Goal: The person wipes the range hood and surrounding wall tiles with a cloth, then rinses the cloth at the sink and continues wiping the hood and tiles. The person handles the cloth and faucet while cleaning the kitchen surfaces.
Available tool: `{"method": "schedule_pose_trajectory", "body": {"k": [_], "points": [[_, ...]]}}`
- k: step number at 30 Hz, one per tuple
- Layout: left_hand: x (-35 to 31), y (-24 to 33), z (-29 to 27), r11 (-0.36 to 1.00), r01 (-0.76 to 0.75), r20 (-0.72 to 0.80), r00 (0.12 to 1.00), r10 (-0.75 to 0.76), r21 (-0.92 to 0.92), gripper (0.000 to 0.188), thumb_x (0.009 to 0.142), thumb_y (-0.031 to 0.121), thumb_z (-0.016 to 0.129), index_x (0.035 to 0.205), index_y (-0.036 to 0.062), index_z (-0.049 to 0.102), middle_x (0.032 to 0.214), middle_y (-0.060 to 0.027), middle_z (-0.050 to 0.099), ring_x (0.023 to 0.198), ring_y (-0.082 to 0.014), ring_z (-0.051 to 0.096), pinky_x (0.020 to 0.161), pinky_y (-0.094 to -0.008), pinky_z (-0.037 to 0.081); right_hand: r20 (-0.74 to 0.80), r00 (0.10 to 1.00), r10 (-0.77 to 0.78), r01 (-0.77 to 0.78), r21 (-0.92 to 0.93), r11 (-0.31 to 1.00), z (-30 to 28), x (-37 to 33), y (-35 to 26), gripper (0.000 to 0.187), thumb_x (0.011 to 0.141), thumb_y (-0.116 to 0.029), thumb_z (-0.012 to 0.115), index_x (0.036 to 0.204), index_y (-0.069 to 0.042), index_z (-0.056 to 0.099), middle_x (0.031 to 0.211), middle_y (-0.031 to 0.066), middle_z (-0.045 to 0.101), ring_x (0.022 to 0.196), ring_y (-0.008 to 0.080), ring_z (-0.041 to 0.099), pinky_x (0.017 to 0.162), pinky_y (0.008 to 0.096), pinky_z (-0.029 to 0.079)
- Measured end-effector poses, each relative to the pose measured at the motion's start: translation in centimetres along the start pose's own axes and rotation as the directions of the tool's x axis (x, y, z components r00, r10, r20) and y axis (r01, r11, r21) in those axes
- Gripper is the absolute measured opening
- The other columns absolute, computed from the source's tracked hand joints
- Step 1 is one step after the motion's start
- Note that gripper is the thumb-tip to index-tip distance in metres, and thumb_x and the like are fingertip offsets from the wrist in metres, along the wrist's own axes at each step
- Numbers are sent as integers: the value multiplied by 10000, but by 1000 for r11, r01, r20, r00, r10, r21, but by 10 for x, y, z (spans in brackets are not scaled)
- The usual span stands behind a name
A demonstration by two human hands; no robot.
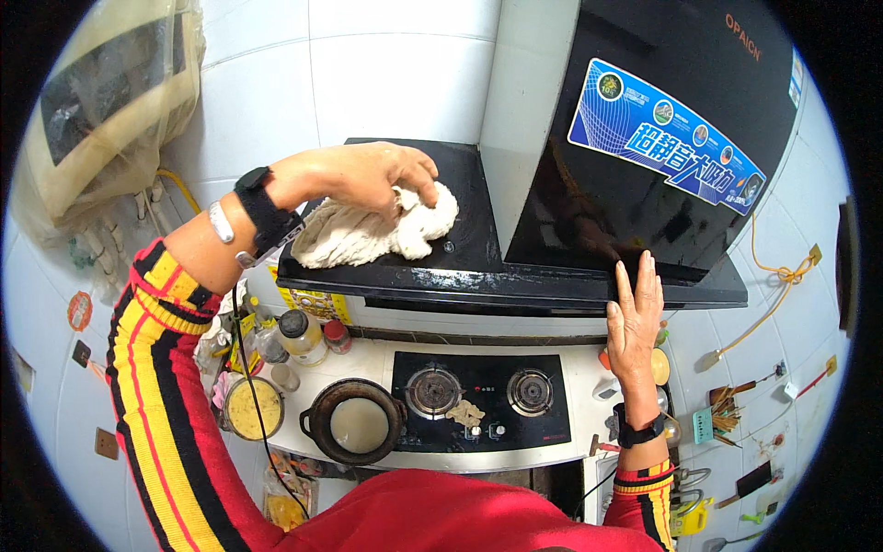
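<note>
Just beneath curled left fingers [426, 187], white cloth [354, 236]

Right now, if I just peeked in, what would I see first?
Probably the big black range hood at the upper right, with its blue sticker; the right hand lies flat at its lower edge. Next, the crumpled white cloth under the left hand, left of centre on the hood's top. Below sits a black two-burner stove, with a dark pot at its left.
</note>
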State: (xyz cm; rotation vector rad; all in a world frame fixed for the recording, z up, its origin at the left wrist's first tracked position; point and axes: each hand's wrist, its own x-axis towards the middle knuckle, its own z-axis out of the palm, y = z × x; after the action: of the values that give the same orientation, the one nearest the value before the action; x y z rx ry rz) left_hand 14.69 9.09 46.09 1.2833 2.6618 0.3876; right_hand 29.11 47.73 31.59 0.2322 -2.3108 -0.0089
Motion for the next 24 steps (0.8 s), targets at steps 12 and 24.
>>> {"method": "schedule_pose_trajectory", "body": {"k": [12,24], "points": [[145,-62,-35,965,230,15,972,-233,130,609,832,162,585,1429,117,472,1366,-155,555,1324,-305,467,1090,-459,384,-47,999,10,-8,33,999,6,1,1,518,992,-381,376,1414,-99,484,1550,221,275,1424,400,267,1142,515,189],[208,-115,12,920,130,75,983,-170,370,653,832,27,428,1478,114,384,1474,-134,448,1349,-297,441,1098,-425,367,-59,998,24,-24,8,1000,11,-1,3,564,1013,-457,314,1419,-101,477,1549,221,280,1421,391,278,1140,514,192]]}}
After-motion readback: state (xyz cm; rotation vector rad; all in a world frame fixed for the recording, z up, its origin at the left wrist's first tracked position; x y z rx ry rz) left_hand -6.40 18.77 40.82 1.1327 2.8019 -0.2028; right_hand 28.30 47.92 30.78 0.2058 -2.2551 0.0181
